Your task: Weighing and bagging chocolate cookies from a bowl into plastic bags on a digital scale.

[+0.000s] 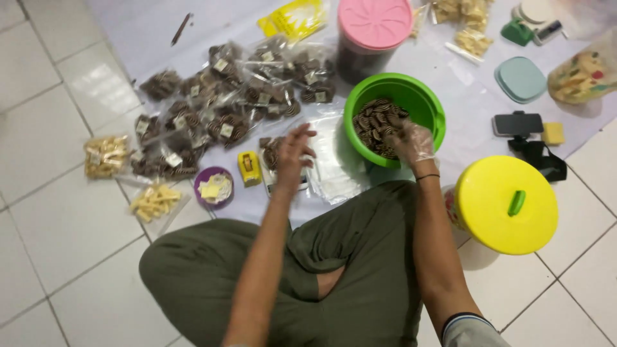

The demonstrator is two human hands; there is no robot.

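I sit cross-legged on a tiled floor. My right hand (pixel 411 142), in a clear plastic glove, reaches into a green bucket (pixel 421 103) full of brown striped cookies (pixel 376 125); whether it grips any cannot be told. My left hand (pixel 292 154), bare, hovers with fingers bent over a small clear bag of cookies (pixel 273 154) lying on a flat white scale in front of my knees. Empty clear bags (pixel 334 173) lie between the scale and the bucket.
Several filled cookie bags (pixel 225 96) are piled at the back left on a white sheet. A yellow-lidded tub (pixel 508 202) stands at my right, a pink-lidded jar (pixel 373 32) behind the bucket. A purple dish of labels (pixel 213 187), a yellow tape dispenser (pixel 249 168), a phone on a stand (pixel 517 123).
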